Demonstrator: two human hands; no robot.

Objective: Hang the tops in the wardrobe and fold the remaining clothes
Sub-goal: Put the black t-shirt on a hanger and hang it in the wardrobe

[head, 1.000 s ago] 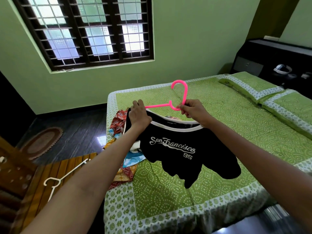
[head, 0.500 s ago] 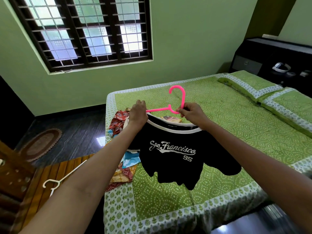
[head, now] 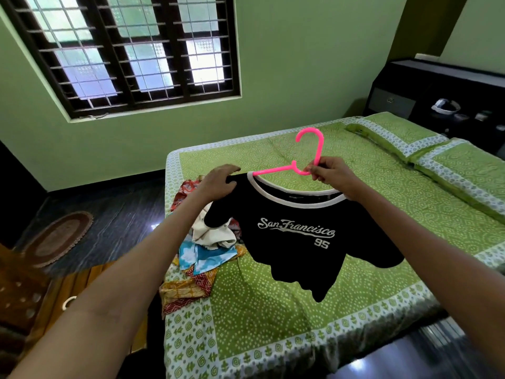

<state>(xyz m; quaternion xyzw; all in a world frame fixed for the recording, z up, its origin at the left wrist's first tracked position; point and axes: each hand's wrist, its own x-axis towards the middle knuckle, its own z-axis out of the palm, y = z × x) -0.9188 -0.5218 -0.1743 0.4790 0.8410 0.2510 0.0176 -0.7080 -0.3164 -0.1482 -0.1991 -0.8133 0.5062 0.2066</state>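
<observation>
Up above the bed [head: 355, 269] hangs a black top [head: 295, 236] on a pink hanger [head: 308, 157] — it says San Francisco 95. One of the hands, the left hand [head: 218, 181], grips the top's shoulder, and the right hand [head: 332, 173] pinches the hanger low on its hook. Just beside the top, a pile of bright clothes [head: 202, 255] lies on the bed's left side
</observation>
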